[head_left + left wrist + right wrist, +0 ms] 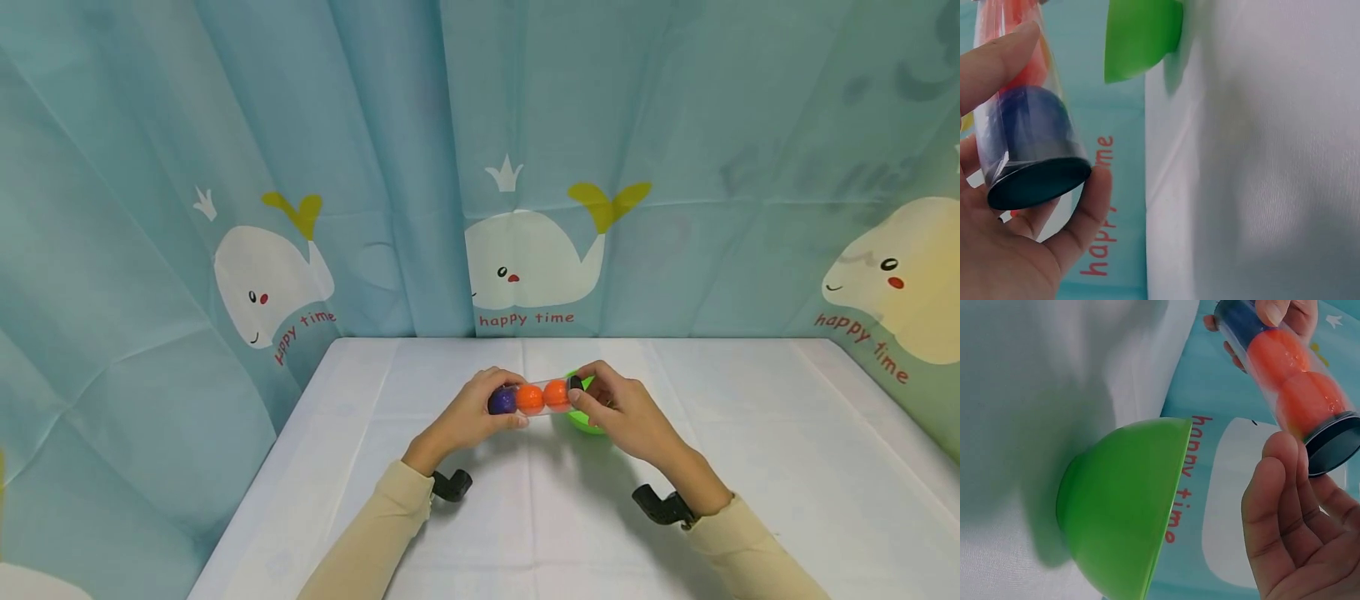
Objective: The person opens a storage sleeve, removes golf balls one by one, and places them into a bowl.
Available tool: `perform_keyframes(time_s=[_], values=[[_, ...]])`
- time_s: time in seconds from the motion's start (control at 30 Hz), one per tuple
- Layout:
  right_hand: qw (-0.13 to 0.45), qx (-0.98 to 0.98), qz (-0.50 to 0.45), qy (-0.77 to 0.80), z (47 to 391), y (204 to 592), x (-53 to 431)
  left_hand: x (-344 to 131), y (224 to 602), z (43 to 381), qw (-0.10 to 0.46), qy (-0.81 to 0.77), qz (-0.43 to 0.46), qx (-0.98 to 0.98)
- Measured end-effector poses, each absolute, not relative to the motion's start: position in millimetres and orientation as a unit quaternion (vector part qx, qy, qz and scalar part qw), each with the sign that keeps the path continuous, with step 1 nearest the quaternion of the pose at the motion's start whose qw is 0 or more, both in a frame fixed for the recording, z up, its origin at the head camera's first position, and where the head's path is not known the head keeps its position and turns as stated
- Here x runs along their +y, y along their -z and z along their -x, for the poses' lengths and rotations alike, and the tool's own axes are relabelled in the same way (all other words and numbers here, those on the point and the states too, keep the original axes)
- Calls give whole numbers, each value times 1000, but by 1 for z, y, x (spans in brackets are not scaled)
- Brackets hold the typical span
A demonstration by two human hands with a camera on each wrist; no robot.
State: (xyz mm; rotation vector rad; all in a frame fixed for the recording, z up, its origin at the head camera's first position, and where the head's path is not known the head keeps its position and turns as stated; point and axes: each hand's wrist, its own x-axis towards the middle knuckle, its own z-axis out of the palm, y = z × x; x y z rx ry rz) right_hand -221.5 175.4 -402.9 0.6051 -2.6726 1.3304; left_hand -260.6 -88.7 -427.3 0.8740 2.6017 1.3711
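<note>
My left hand (468,412) grips the left end of a clear plastic tube (543,398), held level above the table. Inside the tube sit a dark blue-purple ball (504,400) and two orange balls (1311,403). Both ends carry black caps; the left-end cap (1041,182) faces the left wrist camera. At the other end my right hand (626,412) pinches the black cap (1335,447) between thumb and fingers. Whether that cap has come loose I cannot tell. A green bowl (1122,506) stands on the table behind and below the right hand, partly hidden in the head view.
The table (525,517) has a white cloth cover. Behind it and to the left hangs a light blue curtain (405,125) with whale prints. Each wrist wears a black camera mount, one at the left wrist (452,486) and one at the right wrist (662,505).
</note>
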Motion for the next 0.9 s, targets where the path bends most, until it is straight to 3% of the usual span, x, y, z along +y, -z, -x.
perform_keyframes(time_s=[0.9], values=[[66,-869,-260,-415,226,410,179,-91,428,261,72,-470,-282,834]])
